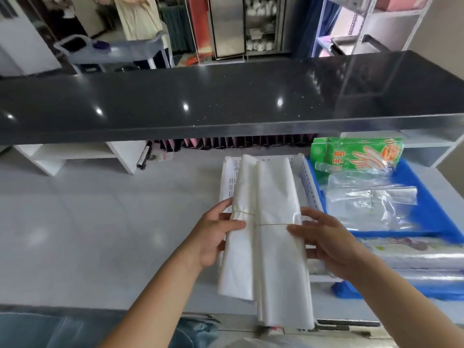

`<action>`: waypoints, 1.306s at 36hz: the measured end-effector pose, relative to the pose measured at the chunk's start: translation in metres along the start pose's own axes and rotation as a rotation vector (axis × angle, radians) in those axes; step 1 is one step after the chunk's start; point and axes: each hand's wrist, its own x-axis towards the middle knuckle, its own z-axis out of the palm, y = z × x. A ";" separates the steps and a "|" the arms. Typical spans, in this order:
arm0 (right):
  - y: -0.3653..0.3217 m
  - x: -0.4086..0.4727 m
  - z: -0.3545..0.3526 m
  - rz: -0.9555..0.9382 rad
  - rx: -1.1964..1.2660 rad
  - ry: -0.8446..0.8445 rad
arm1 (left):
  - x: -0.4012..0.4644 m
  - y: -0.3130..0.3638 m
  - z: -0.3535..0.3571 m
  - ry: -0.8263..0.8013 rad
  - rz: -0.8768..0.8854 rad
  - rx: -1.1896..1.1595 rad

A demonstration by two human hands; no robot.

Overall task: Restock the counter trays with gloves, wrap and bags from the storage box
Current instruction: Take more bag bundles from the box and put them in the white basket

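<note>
Two bundles of white plastic bags (268,222), each tied with a rubber band, hang lengthwise over a white perforated tray (307,182) on the counter. My left hand (216,234) grips the left side of the bundles and my right hand (324,237) grips the right side, at the rubber bands. The lower ends of the bags reach past the counter's front edge. To the right a blue tray (426,197) holds clear plastic bags (369,204) and a green box of disposable gloves (356,153). Rolls of wrap (414,254) lie in front of the blue tray.
A dark raised countertop (200,101) overhangs the back of the light work surface (100,222). White shelf dividers (75,154) and a black marker (144,156) sit under it at left. A person stands by a grey cart (113,50) beyond the counter.
</note>
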 end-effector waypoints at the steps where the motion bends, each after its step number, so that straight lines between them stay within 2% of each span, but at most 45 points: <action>1: -0.002 0.002 -0.009 -0.002 0.014 0.000 | 0.006 -0.001 0.003 0.037 -0.004 0.005; 7: -0.016 0.015 -0.058 -0.070 0.044 0.018 | 0.047 0.004 0.025 0.237 -0.008 0.057; 9: -0.021 0.021 -0.068 -0.098 0.049 0.041 | 0.057 0.006 0.032 0.339 0.022 0.159; 10: -0.023 0.024 -0.072 -0.106 0.048 0.052 | 0.060 0.007 0.035 0.412 0.049 0.301; 13: -0.027 0.032 -0.080 -0.112 0.034 0.062 | 0.059 0.001 0.040 0.601 0.132 1.078; 15: -0.028 0.037 -0.083 -0.109 0.042 0.065 | 0.057 -0.008 0.045 0.539 0.210 1.313; 17: -0.028 0.040 -0.084 -0.099 0.054 0.058 | 0.059 -0.019 0.052 0.360 0.223 1.382; 20: -0.028 0.043 -0.083 -0.073 0.057 0.042 | 0.070 -0.031 0.058 0.186 0.064 1.518; 22: -0.029 0.045 -0.081 -0.062 0.056 0.032 | 0.077 -0.035 0.059 0.150 -0.053 1.584; 25: -0.031 0.048 -0.078 -0.052 0.045 0.017 | 0.086 -0.039 0.059 0.133 -0.106 1.640; 28: -0.034 0.053 -0.072 -0.031 0.053 0.020 | 0.087 -0.039 0.055 0.087 -0.099 1.608; 30: -0.036 0.058 -0.067 -0.018 0.050 -0.004 | 0.084 -0.036 0.049 0.076 -0.037 1.483; 33: -0.034 0.068 -0.055 0.004 0.050 -0.020 | 0.071 -0.027 0.036 0.237 0.128 1.130; 36: -0.031 0.081 -0.036 0.030 0.023 -0.028 | 0.054 -0.022 0.016 0.428 0.251 0.922; 39: -0.029 0.097 -0.010 0.044 0.015 -0.056 | 0.037 -0.024 -0.007 0.518 0.167 0.722; 42: -0.026 0.115 0.018 0.033 0.005 -0.068 | 0.020 -0.031 -0.022 0.515 0.091 0.481; 44: -0.015 0.127 0.033 0.004 -0.117 0.005 | 0.011 -0.036 -0.028 0.501 0.074 0.412; 47: 0.011 0.135 0.046 -0.082 -0.590 0.081 | -0.001 -0.042 -0.031 0.458 0.030 0.335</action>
